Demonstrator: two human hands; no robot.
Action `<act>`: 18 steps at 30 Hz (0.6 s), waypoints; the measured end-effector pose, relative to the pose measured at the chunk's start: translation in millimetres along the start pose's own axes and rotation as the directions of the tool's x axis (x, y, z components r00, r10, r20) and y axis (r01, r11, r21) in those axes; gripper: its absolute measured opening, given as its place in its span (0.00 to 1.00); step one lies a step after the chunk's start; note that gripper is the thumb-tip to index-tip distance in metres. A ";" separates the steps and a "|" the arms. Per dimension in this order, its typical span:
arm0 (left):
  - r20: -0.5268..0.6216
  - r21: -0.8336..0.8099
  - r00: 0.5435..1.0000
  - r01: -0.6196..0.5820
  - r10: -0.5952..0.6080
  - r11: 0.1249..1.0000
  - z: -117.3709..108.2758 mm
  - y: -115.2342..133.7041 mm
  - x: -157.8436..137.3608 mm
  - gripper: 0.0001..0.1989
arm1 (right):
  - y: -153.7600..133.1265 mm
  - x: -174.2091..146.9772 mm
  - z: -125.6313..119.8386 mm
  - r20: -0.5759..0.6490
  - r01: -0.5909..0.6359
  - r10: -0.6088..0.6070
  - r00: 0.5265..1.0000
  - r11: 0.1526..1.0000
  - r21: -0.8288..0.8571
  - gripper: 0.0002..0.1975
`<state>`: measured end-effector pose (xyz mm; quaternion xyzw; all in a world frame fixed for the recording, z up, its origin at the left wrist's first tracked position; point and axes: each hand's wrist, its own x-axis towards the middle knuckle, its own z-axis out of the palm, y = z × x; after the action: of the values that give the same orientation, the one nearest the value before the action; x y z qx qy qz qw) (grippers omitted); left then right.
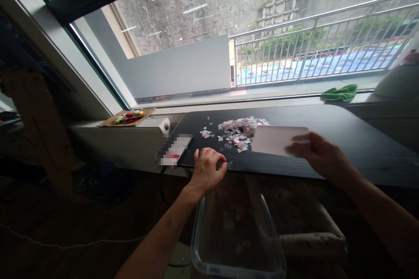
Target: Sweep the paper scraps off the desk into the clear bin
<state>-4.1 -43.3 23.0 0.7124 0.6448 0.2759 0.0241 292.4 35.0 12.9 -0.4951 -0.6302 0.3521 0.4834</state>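
Note:
My right hand [319, 150] grips the right end of a thin, flat white card [273, 140] with rounded corners and a small hole near one corner. The card is tilted over the dark tabletop [353, 139], beside a heap of small paper scraps [242, 127]. At the table's front edge is my left hand [209, 166], its fingers curled and the thumb close to the index finger. Anything between those fingertips is too small to make out. Below it stands a clear plastic bin [240, 270], with some scraps dimly visible inside.
A phone-like device [175, 150], partly pixelated, lies at the table's left edge. Coloured items lie on brown paper [108, 121] on the radiator [124, 144]. A green cloth [340, 93] rests on the window sill. Right of the bin is a bulky wrapped package [310, 244].

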 end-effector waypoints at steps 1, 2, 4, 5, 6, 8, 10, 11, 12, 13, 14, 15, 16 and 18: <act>-0.020 0.007 1.000 -0.002 0.003 1.000 3.0 -1.6 8.4 0.04 | -0.9 2.0 -3.5 -0.037 0.007 -0.009 0.999 0.999 -0.036 0.14; -0.044 0.011 0.999 0.003 -0.003 1.000 6.9 -3.7 16.7 0.04 | -3.2 3.8 -5.8 -0.063 0.021 -0.025 0.998 0.997 -0.071 0.15; -0.106 0.004 0.994 0.027 -0.026 1.000 17.0 -9.0 30.8 0.06 | -10.4 6.4 -7.0 -0.087 0.058 -0.069 0.994 0.991 -0.120 0.14; -0.143 -0.004 0.989 0.040 -0.040 0.999 22.6 -12.1 35.8 0.07 | -14.3 7.2 -6.1 -0.084 0.077 -0.088 0.993 0.989 -0.129 0.13; -0.169 -0.015 0.984 0.049 -0.051 0.999 28.1 -15.1 39.2 0.08 | -17.8 7.7 -4.7 -0.078 0.092 -0.103 0.992 0.987 -0.133 0.12; -0.184 -0.038 0.981 0.046 -0.052 0.998 37.2 -20.4 41.9 0.09 | -22.2 8.3 -1.2 -0.054 0.118 -0.126 0.991 0.984 -0.132 0.10; -0.200 -0.052 0.979 0.029 -0.039 0.998 42.2 -24.0 40.9 0.09 | -23.0 8.4 1.9 -0.027 0.136 -0.141 0.990 0.980 -0.143 0.08; -0.205 -0.055 0.978 0.016 -0.027 0.998 43.2 -25.0 39.9 0.09 | -22.6 8.4 2.9 -0.019 0.142 -0.147 0.989 0.977 -0.158 0.07; -0.209 -0.056 0.978 0.005 -0.016 0.998 43.4 -25.6 39.0 0.08 | -22.0 8.4 3.4 -0.015 0.144 -0.149 0.989 0.973 -0.181 0.07; -0.210 -0.057 0.978 -0.006 -0.006 0.998 43.1 -25.9 38.3 0.08 | -21.4 8.3 3.6 -0.012 0.143 -0.149 0.989 0.968 -0.207 0.07; -0.210 -0.058 0.978 -0.015 0.002 0.998 42.6 -26.0 37.8 0.08 | -21.0 8.1 3.3 -0.007 0.141 -0.146 0.989 0.964 -0.226 0.07; -0.210 -0.059 0.978 -0.020 0.008 0.998 42.0 -26.0 37.6 0.08 | -20.9 7.8 2.7 0.006 0.138 -0.141 0.990 0.963 -0.233 0.07; -0.210 -0.060 0.978 -0.025 0.012 0.998 41.6 -25.8 37.6 0.08 | -21.2 7.5 1.8 0.021 0.135 -0.133 0.991 0.965 -0.224 0.07; -0.212 -0.059 0.977 -0.030 0.017 0.998 41.4 -25.3 37.8 0.08 | -22.5 6.8 -0.1 0.046 0.128 -0.122 0.991 0.974 -0.186 0.07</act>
<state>-8.9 9.5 -8.3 0.6856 0.6263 0.3702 -0.0256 285.9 35.6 35.5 -0.4918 -0.6988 0.2683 0.4448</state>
